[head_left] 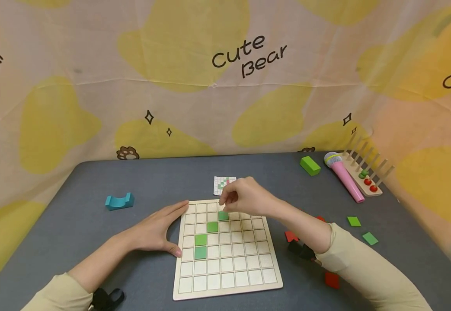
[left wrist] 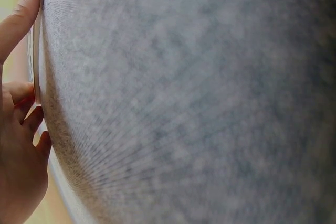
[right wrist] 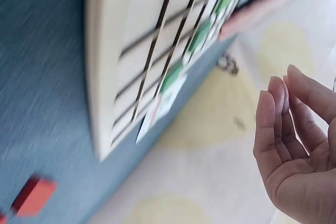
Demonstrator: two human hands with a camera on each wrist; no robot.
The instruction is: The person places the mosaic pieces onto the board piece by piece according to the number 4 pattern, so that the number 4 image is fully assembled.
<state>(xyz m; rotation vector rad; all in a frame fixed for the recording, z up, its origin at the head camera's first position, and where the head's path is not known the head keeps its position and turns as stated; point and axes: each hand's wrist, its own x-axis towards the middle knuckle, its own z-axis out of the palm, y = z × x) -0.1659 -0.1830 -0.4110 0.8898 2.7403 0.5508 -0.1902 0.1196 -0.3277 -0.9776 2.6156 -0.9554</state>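
A pale wooden grid board (head_left: pixel 229 293) lies on the table, with several green tiles (head_left: pixel 200 239) set in a stepped line of its squares. My left hand (head_left: pixel 149 229) rests along the board's left edge, thumb lower down and fingers near the upper left corner. Over the far part of the board is my right hand (head_left: pixel 246 196), its fingers bent downward just above the farthest green tile (head_left: pixel 223 215). In the right wrist view the right hand (right wrist: pixel 299 145) has loosely bent fingers, and no tile shows between them. A small printed grid card (head_left: pixel 219 185) lies beyond the board, partly hidden by that hand.
Red tiles (head_left: pixel 332 280) and loose green tiles (head_left: pixel 370 238) lie right of the board, some partly behind the right arm. Farther back are a green block (head_left: pixel 310 166), a pink microphone (head_left: pixel 347 181) and a pegged bead stand (head_left: pixel 375 193). A blue curved block (head_left: pixel 119 201) sits left.
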